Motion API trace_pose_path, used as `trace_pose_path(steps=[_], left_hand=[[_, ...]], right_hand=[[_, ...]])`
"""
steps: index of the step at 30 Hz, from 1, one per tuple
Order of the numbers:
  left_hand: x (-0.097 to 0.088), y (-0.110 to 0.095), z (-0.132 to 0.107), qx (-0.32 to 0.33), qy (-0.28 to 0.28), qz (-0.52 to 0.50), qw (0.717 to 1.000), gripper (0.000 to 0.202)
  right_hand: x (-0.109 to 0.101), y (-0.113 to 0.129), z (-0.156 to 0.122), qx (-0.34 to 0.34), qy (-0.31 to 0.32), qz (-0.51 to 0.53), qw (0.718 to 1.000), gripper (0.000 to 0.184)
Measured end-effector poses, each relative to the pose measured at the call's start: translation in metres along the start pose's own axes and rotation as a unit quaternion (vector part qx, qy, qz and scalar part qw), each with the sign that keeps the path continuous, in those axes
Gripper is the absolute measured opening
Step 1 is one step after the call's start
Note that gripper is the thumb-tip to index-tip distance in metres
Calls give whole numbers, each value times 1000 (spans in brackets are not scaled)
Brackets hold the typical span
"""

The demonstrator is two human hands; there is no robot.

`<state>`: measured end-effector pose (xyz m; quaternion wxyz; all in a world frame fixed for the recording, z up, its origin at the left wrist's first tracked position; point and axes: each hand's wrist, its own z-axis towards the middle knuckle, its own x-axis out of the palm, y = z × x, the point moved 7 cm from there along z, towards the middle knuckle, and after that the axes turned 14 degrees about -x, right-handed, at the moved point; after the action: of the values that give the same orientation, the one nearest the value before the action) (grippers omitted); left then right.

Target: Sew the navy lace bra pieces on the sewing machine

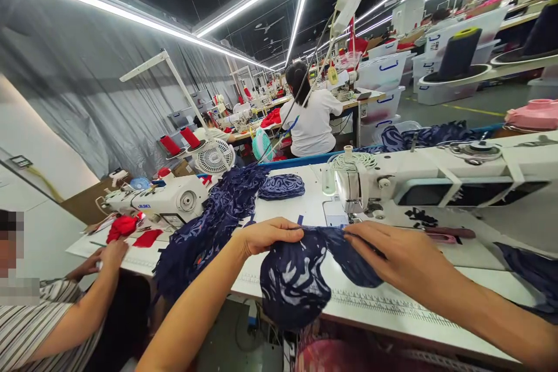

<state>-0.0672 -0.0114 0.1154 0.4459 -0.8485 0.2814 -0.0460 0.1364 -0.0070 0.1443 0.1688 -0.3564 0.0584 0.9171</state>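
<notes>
A navy fabric piece with a pale swirling print (296, 282) hangs over the table's front edge, its top edge stretched between my two hands. My left hand (272, 233) pinches that edge with the thumb on top. My right hand (386, 247) grips the other end, fingers closed, close to the needle area of a white sewing machine (355, 180). Behind my hands lies a flat stack of cut printed pieces (281, 186). A heap of navy printed fabric (213, 226) spreads to the left of my hands and drops over the table edge.
A co-worker's hands (111, 256) hold red fabric at a second sewing machine (170, 200) on the left. Pink-handled scissors (442, 237) and small dark scraps (421, 217) lie under the machine arm. More navy fabric (525, 273) rests at the right. A measuring scale (383, 302) runs along the table's front.
</notes>
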Motion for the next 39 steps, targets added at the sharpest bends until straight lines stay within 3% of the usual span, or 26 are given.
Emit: trace_pose_path(steps=[6,10,12,14,16,19,21,23,25,27,29,32,34,37,39], left_hand=[[-3,24,-4,38,-55,-28,997,74],[-31,19,-7,54,-98,-4,994,72],[-51,5,-10,65,-118,22,991,66],[-70,-13,-17,83,-142,64,984,54],[-84,-28,-27,106,-174,116,972,37],[-89,-20,-36,117,-216,187,951,17],[-83,8,-37,103,-231,220,942,15],[-73,45,-37,84,-242,242,936,16],[-64,74,-40,79,-273,267,921,26],[-56,85,-43,96,-323,290,896,29],[-44,74,-38,139,-364,314,866,24],[-15,34,-6,228,-386,358,819,14],[6,8,27,256,-379,379,804,14],[30,-20,72,246,-336,413,810,43],[41,-29,84,223,-277,434,828,33]], right_hand=[[25,-5,8,87,55,164,981,29],[38,-13,6,115,155,232,953,28],[33,-15,11,76,172,188,964,23],[19,-11,23,16,111,77,991,21],[7,5,31,-43,21,-37,998,19],[22,42,22,-124,-12,-93,988,17],[43,62,2,-166,22,-56,984,23],[58,65,-26,-164,60,3,985,27],[57,47,-51,-111,58,33,992,24],[49,15,-68,-26,38,24,999,20],[47,-20,-75,47,46,-11,998,24],[63,-52,-67,93,92,-56,990,29],[78,-58,-56,93,109,-53,988,27],[86,-47,-43,80,111,-31,990,26],[78,-36,-42,90,91,-13,992,24]])
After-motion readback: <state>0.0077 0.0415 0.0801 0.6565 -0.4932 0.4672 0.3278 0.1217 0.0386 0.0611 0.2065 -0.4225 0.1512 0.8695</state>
